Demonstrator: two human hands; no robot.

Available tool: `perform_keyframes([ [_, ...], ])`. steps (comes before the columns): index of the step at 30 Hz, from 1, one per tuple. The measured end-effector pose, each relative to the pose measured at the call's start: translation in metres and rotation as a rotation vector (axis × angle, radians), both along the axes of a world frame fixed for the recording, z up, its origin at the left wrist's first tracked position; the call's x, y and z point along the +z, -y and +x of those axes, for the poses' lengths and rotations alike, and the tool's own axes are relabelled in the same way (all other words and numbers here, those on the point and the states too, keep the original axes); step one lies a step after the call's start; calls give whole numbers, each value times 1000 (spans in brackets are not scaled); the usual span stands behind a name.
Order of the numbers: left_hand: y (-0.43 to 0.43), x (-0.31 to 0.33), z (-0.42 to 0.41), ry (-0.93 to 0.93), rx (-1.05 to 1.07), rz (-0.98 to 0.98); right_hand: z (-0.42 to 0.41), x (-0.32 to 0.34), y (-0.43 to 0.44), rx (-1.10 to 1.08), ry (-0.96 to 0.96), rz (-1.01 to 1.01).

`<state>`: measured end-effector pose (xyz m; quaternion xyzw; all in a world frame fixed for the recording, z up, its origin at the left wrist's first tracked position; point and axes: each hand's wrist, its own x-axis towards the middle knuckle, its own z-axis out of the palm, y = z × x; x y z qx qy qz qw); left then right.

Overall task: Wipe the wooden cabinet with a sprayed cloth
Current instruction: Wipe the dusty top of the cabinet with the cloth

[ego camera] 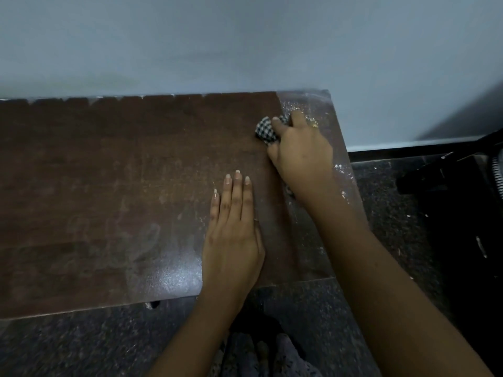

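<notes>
The dark brown wooden cabinet top (109,186) fills the left and middle of the view, smeared with dust and pale streaks. My right hand (299,148) presses a bunched black-and-white checked cloth (265,129) onto the top near its far right corner. Most of the cloth is hidden under the fingers. My left hand (234,229) lies flat on the cabinet top nearer the front edge, fingers together and holding nothing. The strip of the top right of the cloth looks greyer and dustier, with white specks.
A pale blue-grey wall (245,44) runs directly behind the cabinet. Dark speckled stone floor (394,213) lies to the right and in front. A black object with a ribbed hose (462,180) stands at the right edge.
</notes>
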<state>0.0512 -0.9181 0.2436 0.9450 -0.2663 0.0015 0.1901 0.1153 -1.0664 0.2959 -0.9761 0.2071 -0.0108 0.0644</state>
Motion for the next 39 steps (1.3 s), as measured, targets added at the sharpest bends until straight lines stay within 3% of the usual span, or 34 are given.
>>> perform_keyframes([
  [22,-2,6,-47,13,-58,5,-192,-10,-51,15,3,-6],
  [39,35,-1,11,-2,-67,37,-106,-9,-10,-2,67,52],
])
